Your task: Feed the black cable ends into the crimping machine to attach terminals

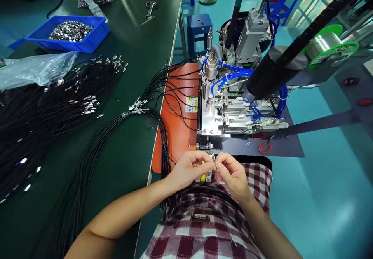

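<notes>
My left hand (194, 168) is closed in a pinch at the stripped end of a black cable, where thin coloured wires (216, 169) stick out between my hands. Thumb and fingers of my right hand (231, 172) are pinched on those same wires from the other side. Both hands are close together above my lap, just in front of the machine's front edge. Behind my left hand hangs a bundle of black cables (164, 142) that runs over the orange plate (177, 123). The fingers hide most of the cable end.
A metal machine (212, 119) with blue air hoses stands ahead, several cables leading into it. Red-handled scissors (264, 147) lie at its right. On the green table (128, 154) are cable bundles with metal connectors (136, 106) and a blue bin (93, 43) of metal parts. A solder spool (332, 47) sits right.
</notes>
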Tool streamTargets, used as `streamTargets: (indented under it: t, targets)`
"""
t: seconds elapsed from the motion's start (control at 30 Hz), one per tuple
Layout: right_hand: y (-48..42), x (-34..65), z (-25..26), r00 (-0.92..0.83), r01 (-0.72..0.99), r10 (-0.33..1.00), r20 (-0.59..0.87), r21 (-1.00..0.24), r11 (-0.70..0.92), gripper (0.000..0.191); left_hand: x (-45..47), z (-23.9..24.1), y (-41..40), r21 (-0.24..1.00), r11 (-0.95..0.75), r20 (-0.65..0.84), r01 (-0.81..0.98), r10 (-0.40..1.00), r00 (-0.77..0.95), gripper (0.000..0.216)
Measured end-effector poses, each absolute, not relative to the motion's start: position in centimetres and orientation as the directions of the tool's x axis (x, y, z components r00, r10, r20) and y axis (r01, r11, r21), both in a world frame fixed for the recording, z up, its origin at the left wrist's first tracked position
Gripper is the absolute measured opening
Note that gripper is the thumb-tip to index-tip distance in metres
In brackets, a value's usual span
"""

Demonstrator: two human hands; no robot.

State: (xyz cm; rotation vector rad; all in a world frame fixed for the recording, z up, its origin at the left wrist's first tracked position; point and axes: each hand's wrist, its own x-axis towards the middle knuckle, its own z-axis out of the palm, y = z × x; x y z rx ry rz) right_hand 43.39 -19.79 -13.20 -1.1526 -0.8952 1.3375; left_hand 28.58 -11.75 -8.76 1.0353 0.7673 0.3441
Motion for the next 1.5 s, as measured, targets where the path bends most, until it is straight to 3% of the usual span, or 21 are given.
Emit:
streamTargets:
  t: [0.43, 0.67, 0.93, 1.1, 1.23, 1.33, 1.5]
  targets:
    - [-19.1, 45.3, -12.7, -0.127, -0.266, 0.976, -0.177, -0.942, -0.205, 0.02, 28.7, -8.8, -11.8, 0.893, 0.409, -0.406, 0.187, 0.556, 0.725, 0.026]
    - [-18.9, 44.4, -12.9, 0.144, -0.176, 0.963, -0.23, -0.963, -0.204, 0.016, 29.0, -9.3, -11.9, 0.872, 0.476, -0.452, 0.116, 0.69, 0.565, 0.032]
    - [-19.2, 42.9, -12.5, 0.317, 0.241, 0.945, 0.083, -0.971, 0.005, 0.006, 28.9, -9.7, -11.8, 0.866, 0.494, -0.446, 0.08, 0.69, 0.57, 0.031]
    - [-19.0, 43.1, -12.0, 0.278, 0.369, 0.943, 0.183, -0.927, 0.07, 0.009, 28.9, -9.6, -11.7, 0.875, 0.475, -0.434, 0.094, 0.682, 0.589, 0.029]
    - [-19.2, 43.2, -11.9, 0.218, 0.461, 0.953, 0.211, -0.883, 0.09, 0.01, 28.9, -9.9, -12.0, 0.924, 0.367, -0.359, 0.111, 0.728, 0.585, 0.023]
    - [-19.3, 43.0, -12.2, 0.233, 0.394, 0.965, 0.123, -0.919, 0.022, 0.01, 28.9, -10.4, -12.4, 0.953, 0.276, -0.294, 0.124, 0.756, 0.585, 0.018]
    - [-18.9, 42.9, -12.8, 0.209, -0.03, 0.948, -0.24, -0.97, -0.239, 0.02, 28.7, -11.0, -12.8, 0.979, 0.165, -0.204, 0.12, 0.777, 0.596, 0.015]
